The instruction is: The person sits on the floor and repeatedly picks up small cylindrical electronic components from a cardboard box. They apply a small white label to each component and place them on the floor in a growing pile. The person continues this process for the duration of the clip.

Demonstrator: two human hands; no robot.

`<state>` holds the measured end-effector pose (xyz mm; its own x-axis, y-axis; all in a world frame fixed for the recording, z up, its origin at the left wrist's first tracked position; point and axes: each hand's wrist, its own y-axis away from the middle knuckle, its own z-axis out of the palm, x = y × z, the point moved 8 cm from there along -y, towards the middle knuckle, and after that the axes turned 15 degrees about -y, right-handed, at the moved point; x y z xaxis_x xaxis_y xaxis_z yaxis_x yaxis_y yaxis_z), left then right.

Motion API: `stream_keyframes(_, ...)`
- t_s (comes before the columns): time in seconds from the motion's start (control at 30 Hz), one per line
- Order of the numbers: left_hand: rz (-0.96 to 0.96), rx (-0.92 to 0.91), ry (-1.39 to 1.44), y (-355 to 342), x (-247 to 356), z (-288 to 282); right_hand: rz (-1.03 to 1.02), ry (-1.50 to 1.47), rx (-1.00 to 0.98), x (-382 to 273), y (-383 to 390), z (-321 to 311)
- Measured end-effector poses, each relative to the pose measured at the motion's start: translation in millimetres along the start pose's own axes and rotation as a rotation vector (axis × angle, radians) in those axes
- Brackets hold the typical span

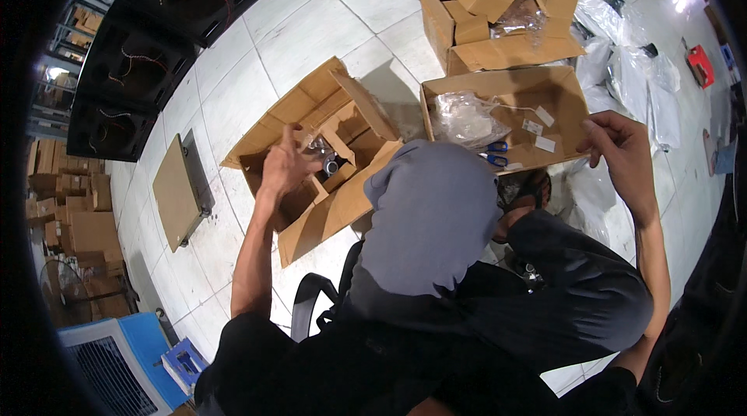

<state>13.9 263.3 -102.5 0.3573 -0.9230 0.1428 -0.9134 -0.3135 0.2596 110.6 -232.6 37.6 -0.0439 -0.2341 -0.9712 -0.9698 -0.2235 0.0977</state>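
My left hand (286, 165) reaches over an open cardboard box (331, 202), its fingers apart. Close to those fingers, among cardboard dividers (338, 147), lies a small dark part with a shiny round ring (331, 165). Clear plastic beside it partly hides what else is there. At the right end of a shallow cardboard box (510, 87), my right hand (625, 153) is raised with thumb and fingers curled together; anything between them is too small to tell. This shallow box holds a clear plastic bag (467, 119), blue-handled scissors (495, 154) and several small white labels (545, 143).
Behind the shallow box stands another open carton (459, 58) with flaps up. White plastic bags (642, 89) lie on the tiled floor at right. A flat wheeled board (177, 194) is at left, near black speaker-like cabinets (128, 62). My bent legs (436, 214) fill the middle.
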Motion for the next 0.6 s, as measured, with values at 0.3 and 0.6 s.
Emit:
stream_keyframes(0.3,0.481,0.312,0.405,-61.2,207.5,-93.0,0.033,-0.017,-0.005,-8.3,-1.8,4.0)
stream_keyframes(0.6,0.629,0.195,1.122,-248.7,381.2,-129.4,0.064,-0.122,0.006,12.5,-7.0,-10.1)
